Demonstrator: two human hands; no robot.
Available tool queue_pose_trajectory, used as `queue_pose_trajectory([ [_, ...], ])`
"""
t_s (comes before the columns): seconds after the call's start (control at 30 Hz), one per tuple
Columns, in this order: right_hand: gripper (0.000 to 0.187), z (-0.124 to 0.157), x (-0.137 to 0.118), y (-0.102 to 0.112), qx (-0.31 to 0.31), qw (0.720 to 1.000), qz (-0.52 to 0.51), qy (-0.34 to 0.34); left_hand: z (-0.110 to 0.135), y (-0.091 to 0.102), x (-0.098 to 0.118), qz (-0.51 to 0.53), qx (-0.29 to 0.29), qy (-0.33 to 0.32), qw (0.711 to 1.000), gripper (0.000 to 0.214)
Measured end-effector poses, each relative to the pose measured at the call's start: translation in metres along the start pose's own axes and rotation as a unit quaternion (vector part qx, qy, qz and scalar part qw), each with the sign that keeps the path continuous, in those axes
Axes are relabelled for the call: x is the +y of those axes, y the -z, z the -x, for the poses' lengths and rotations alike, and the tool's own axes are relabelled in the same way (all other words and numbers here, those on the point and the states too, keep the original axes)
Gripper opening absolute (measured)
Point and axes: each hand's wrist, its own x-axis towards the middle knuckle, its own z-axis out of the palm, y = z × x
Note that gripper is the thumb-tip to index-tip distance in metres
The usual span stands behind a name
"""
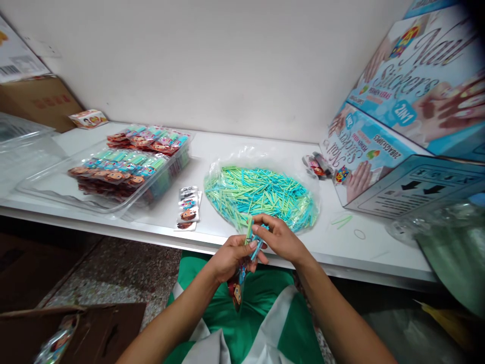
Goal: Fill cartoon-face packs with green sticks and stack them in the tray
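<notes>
My left hand (230,257) is closed on a small printed packet (237,292), which hangs below the fingers above my lap. Light green sticks (249,230) poke up at the top of that packet. With fingers bent, my right hand (281,238) grips a few thin blue sticks (258,244) against them, so both hands nearly meet at the table's front edge. How far the sticks reach into the packet is hidden by my fingers. Just behind the hands lies an open clear bag (315,194) heaped with green and blue sticks (261,192).
Left stands a clear plastic tray (125,212) with rows of filled packets (113,169). A few flat packets (188,206) lie beside it. Nail sticker boxes (379,156) are stacked at right, near dark packets (317,166), loose green sticks (342,221) and a rubber band (359,234).
</notes>
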Motion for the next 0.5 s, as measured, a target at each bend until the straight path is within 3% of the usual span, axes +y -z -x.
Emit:
queue_pose_trajectory([
  [0.5,0.017,0.0009,0.0011,0.006,-0.03,0.999,0.016,0.013,0.0002,0.0014,0.0003,0.003,-0.017,0.005,1.0,0.032],
])
